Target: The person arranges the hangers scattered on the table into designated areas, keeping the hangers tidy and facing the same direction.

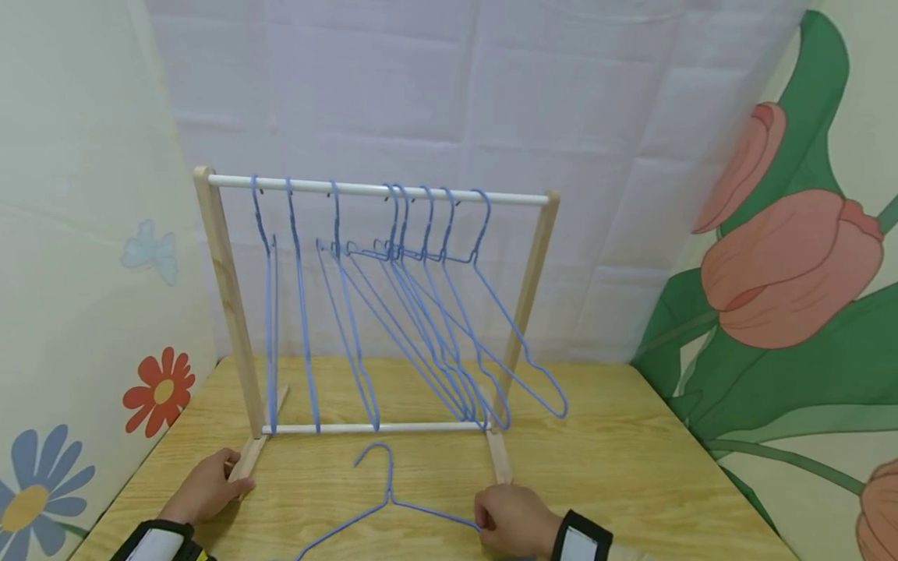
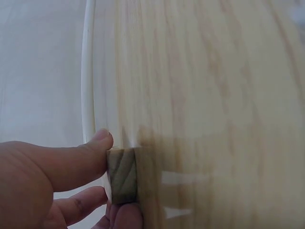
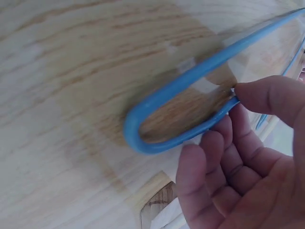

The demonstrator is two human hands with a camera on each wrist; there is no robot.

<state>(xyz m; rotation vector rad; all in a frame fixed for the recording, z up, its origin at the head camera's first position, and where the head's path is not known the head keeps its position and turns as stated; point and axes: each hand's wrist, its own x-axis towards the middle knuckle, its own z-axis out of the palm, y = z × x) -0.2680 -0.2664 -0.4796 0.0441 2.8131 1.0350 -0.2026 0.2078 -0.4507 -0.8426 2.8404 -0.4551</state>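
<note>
A blue wire hanger (image 1: pixel 389 475) lies low over the table in front of the rack, its hook pointing away from me. My right hand (image 1: pixel 515 514) pinches the hanger's right arm between thumb and forefinger; in the right wrist view the hanger's rounded end (image 3: pixel 136 124) sticks out past the fingers. On the other side, my left hand (image 1: pixel 206 487) grips the front end of the rack's left wooden foot (image 1: pixel 247 460). The left wrist view has the thumb on top of that foot's square end (image 2: pixel 122 174) and fingers beneath.
Several more blue hangers (image 1: pixel 302 312) hang from the white top rod (image 1: pixel 231 181) of the wooden rack. Its right foot (image 1: pixel 500 456) ends close behind my right hand. The wood-grain table (image 1: pixel 603 460) meets a white cloth backdrop (image 1: pixel 393 86) and flower-printed side panels (image 1: pixel 793 265).
</note>
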